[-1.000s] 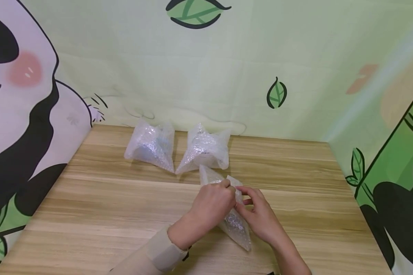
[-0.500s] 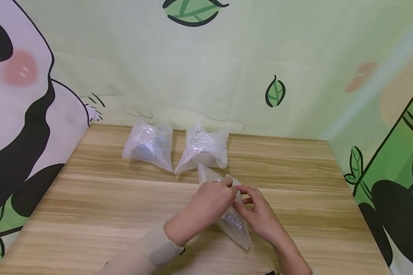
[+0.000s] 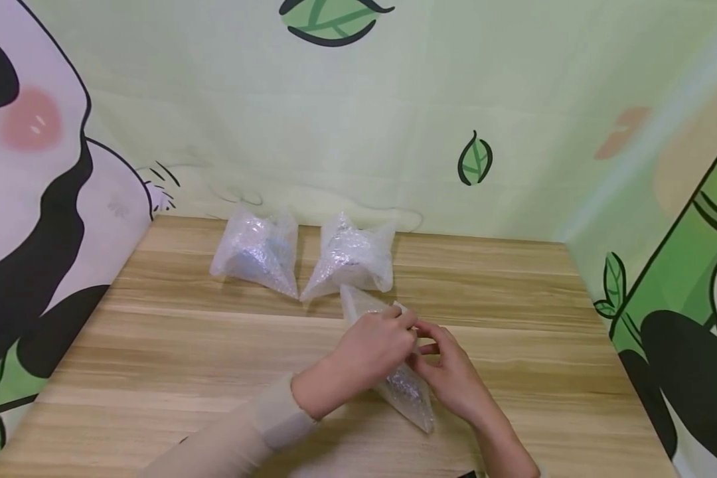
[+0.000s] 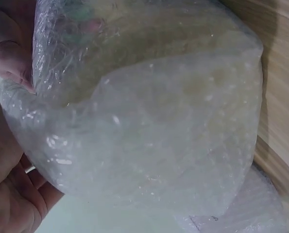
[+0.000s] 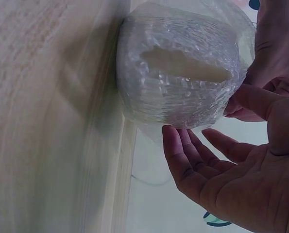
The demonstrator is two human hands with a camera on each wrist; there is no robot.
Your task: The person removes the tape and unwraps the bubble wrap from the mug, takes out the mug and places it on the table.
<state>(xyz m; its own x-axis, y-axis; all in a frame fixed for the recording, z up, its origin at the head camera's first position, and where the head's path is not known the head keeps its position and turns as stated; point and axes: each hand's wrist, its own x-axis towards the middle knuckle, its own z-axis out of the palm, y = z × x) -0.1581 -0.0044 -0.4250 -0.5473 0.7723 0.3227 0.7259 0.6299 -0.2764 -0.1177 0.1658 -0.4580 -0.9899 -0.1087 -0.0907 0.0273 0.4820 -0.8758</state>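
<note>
A bubble-wrap bag (image 3: 407,396) stands upright on the wooden table at front centre, bulging round its contents. My left hand (image 3: 373,348) comes across its top, fingers curled and gripping the upper edge. From the right, my right hand (image 3: 451,375) holds the same edge, thumb and forefinger close to the left hand's fingertips. Seen from the right wrist, the bubble-wrap bag (image 5: 178,104) has a beige patch on its side, and the lower fingers of my right hand (image 5: 236,179) lie against its flank. Clear plastic fills most of the left wrist view as the bubble-wrap bag (image 4: 163,141).
Two more puffy bubble-wrap bags stand at the table's back edge, a left bag (image 3: 257,252) with a bluish content and a right bag (image 3: 354,255) just behind the held one. A printed cloth backdrop (image 3: 358,133) with pandas and leaves rises behind the table (image 3: 185,372).
My left hand has shifted slightly right along the bag's top edge, towards the right hand. The bag and right hand stay nearly in place; the whole view drifts slightly left.
</note>
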